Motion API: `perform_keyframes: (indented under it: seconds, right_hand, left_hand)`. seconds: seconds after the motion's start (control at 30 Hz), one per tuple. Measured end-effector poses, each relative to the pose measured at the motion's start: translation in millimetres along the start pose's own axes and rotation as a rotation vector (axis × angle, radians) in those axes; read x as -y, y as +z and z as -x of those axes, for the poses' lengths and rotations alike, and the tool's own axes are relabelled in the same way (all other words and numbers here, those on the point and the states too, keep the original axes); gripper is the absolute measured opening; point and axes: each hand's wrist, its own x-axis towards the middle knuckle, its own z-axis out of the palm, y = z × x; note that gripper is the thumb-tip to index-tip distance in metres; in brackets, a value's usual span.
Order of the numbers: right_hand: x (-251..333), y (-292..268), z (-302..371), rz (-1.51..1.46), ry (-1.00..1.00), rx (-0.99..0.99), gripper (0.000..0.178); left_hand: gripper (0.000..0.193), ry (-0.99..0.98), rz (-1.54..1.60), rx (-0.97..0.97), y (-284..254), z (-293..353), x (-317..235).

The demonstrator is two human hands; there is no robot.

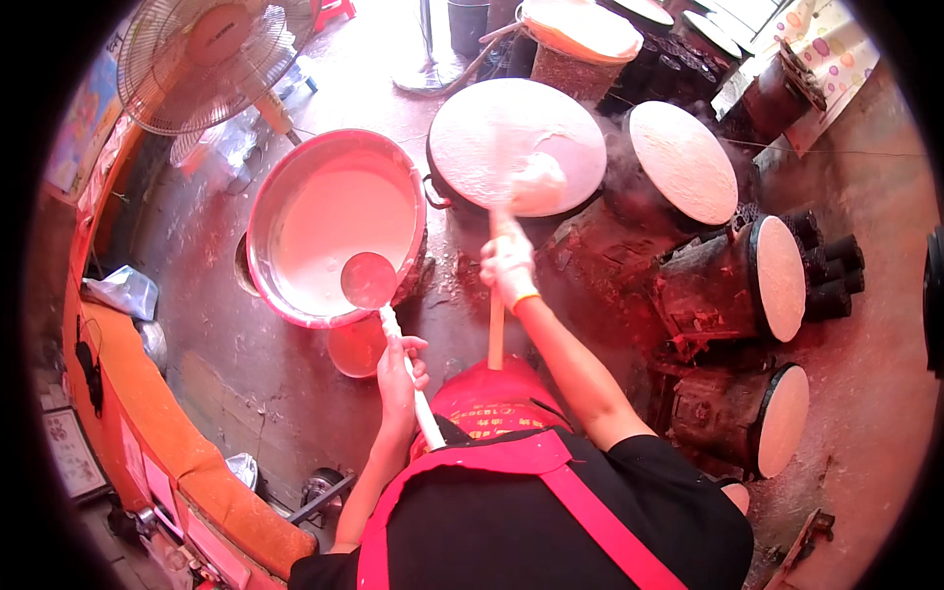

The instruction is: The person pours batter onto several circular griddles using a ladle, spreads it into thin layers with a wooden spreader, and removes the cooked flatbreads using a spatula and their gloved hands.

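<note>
My left hand (398,382) is closed around the white-wrapped handle of a ladle (369,280). The ladle's round bowl is over the near right side of a large red-rimmed basin (258,231) of pale batter (344,211). In my right hand (508,264) is a long wooden stick (497,334), which reaches over the round griddle (457,128) ahead of me. A pale layer covers much of that griddle, with a thicker whitish lump (538,184) at its near right, beside the stick. Motion blurs the stick's far end, so its shape is unclear.
More round pans coated in pale batter stand on dark stoves: one at the far right (683,162), two down the right side (780,278) (783,421). A standing fan (216,69) is at far left. An orange ledge (187,423) runs along the left; dark cylinders (834,270) lie right.
</note>
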Motion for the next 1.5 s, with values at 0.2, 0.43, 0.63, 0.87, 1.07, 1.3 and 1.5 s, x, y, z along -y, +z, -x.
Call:
perform_keyframes:
  seconds: [0.2, 0.43, 0.63, 0.87, 1.07, 1.3, 1.5]
  right_hand:
    - [8, -107, 17, 0.194, 0.204, 0.178, 0.045]
    - [69, -161, -19, -0.031, 0.159, 0.118, 0.041]
    - [89, -203, -15, 0.412, 0.326, 0.502, 0.052]
    - [164, -255, -91, 0.499, 0.183, 0.391, 0.048]
    - [138, -172, -118, 0.406, -0.031, 0.099, 0.043]
    - [112, -175, -83, 0.39, -0.224, 0.077, 0.038]
    - [35, -139, -65, 0.262, -0.269, -0.06, 0.038]
  left_hand:
    - [0.051, 0.042, -0.015, 0.006, 51, 1, 5]
    - [0.038, 0.018, -0.057, 0.036, 102, -5, 20]
    - [0.024, 0.054, -0.08, 0.064, 143, -4, 25]
    - [0.049, 0.111, -0.07, -0.078, 169, 6, 37]
    - [0.038, -0.055, 0.042, -0.027, 160, -7, 20]
    - [0.017, -0.084, 0.082, -0.02, 144, -21, -6]
    - [0.015, -0.214, 0.117, 0.187, 136, -28, -30]
